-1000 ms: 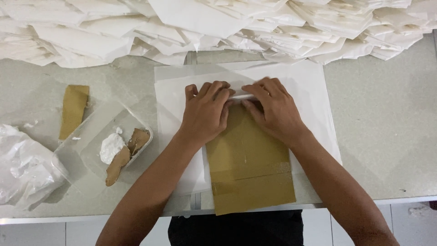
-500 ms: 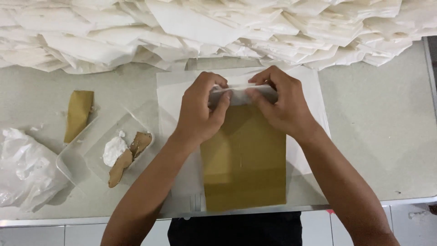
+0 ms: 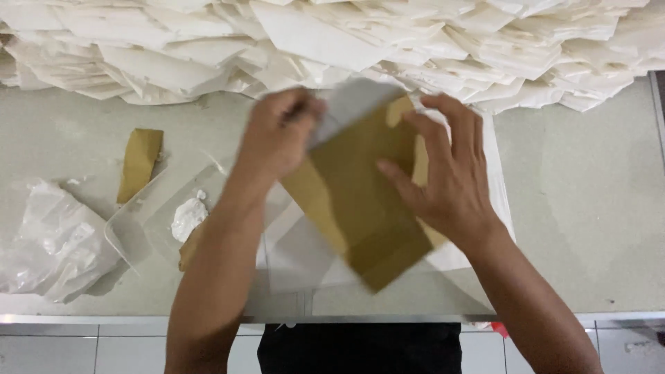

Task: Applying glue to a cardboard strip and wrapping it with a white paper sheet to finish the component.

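A brown paper bag (image 3: 357,197) with a pale folded top is lifted off the table and tilted, blurred by motion. My left hand (image 3: 277,135) grips its upper left corner at the pale flap. My right hand (image 3: 443,176) lies spread over the bag's right side, fingers pressing on its face. Under the bag a white sheet (image 3: 305,253) rests on the grey table (image 3: 589,208).
A large heap of folded white paper bags (image 3: 332,41) fills the back of the table. At left sit a clear plastic tray (image 3: 149,225) holding white paste (image 3: 187,216), a brown paper strip (image 3: 138,163) and a crumpled clear plastic bag (image 3: 52,239).
The bag lay flat while both hands folded its top edge; now it is raised and turned at a slant, and the hands have shifted onto its corner and face.
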